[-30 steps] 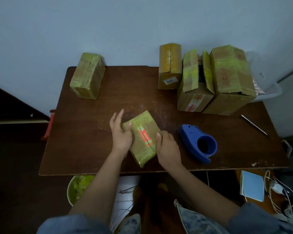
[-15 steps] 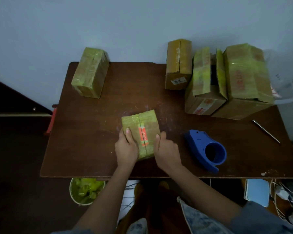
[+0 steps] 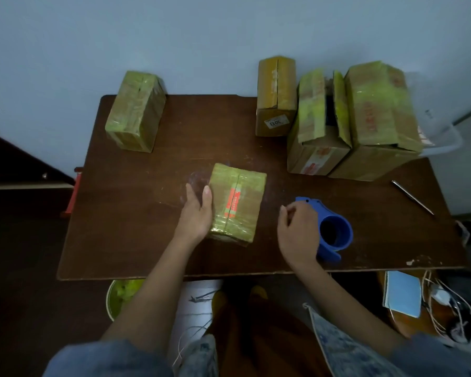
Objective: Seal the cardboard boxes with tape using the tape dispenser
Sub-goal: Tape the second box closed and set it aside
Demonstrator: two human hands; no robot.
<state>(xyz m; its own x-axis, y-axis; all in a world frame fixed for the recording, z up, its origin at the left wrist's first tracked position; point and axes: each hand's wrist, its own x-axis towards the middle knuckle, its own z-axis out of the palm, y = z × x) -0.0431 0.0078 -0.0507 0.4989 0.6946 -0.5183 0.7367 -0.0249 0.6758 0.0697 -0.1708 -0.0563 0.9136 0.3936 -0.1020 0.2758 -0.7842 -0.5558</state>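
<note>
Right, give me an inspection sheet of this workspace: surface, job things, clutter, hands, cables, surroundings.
Surface: dark brown table, scuffed, chipped at the near right edge.
Job's things: small taped box at centre, orange label on top; blue tape dispenser to its right; taped box at far left; three boxes at far right, the middle box with flaps open.
Clutter: metal pen near the right edge.
Hands: left hand flat against the small box's left side; right hand beside the dispenser, fingers loosely curled, no grip seen.
Cables: white cords on the floor, lower right.
Surroundings: pale wall; green bowl under the table; blue notebook on the floor.
</note>
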